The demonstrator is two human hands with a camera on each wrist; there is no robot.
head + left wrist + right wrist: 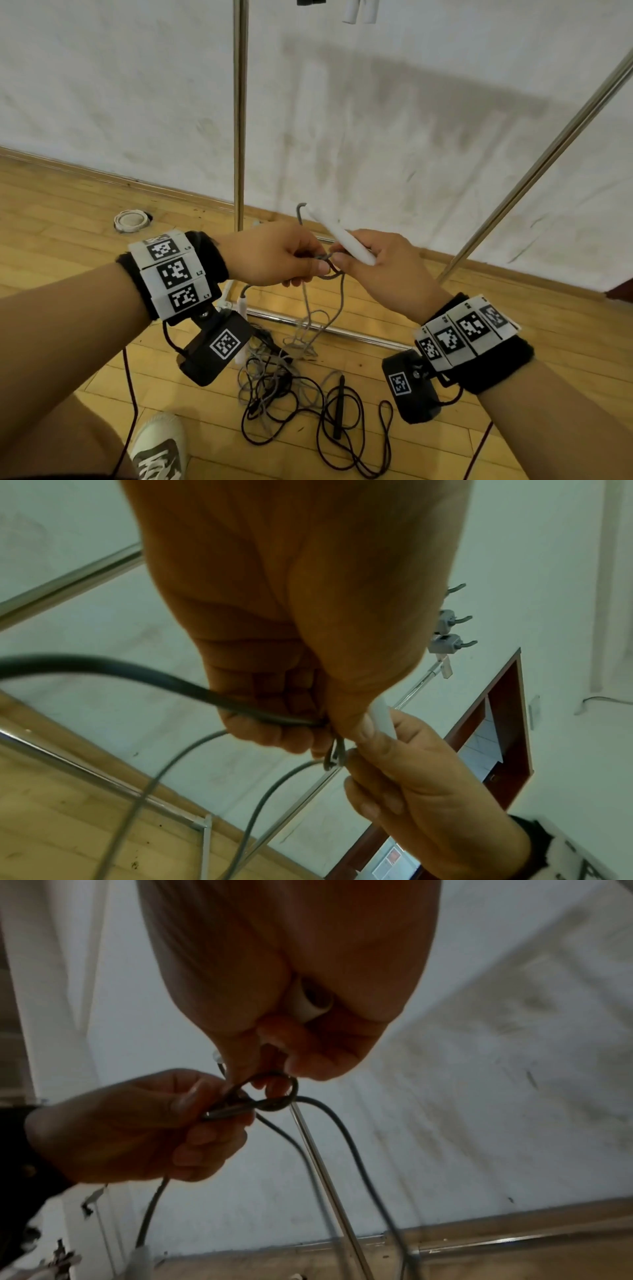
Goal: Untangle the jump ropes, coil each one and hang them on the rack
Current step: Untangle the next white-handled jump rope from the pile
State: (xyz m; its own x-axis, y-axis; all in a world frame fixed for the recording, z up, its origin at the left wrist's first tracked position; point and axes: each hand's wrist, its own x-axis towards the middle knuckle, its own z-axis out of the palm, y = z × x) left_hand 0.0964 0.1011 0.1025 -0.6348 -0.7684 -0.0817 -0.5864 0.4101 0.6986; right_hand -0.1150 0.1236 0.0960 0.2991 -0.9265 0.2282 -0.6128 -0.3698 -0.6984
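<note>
Shoe: a white canvas shoe [160,445] showed at the bottom edge of the head view, on the wooden floor [68,219].
Black rope: a black jump rope [356,442] lay in loose loops on the floor just ahead of the shoe, one black handle [338,407] lying among the loops.
Grey rope on floor: the slack of a grey jump rope [310,329] was piled on the floor beyond the black one, its strands crossing the black loops; two strands rose from the pile to the hands.
White handle on floor: one white handle [242,303] lay near the rack's base bar, partly hidden behind the left wrist camera.
Left hand: the left hand [274,255] was curled, thumb and forefinger pinching the grey rope at a small knotted loop [270,1096].
Right hand: the right hand [383,270] was closed round a white handle [339,236] that pointed up and away, and its fingertips [274,1085] touched the same loop; the two hands met there.
Rope end: a short hooked bit of grey rope stuck out of the held handle's far tip.
Rack: a metal rack [240,113] stood just beyond the hands, with an upright pole, a slanted pole to the right and a base bar on the floor.
Hung handles: two white handles [359,12] hung at the top edge of the head view.
Hooks: grey hooks [452,639] showed along the rack's bar in the left wrist view.
Wall: a white scuffed wall [411,120] stood behind the rack.
</note>
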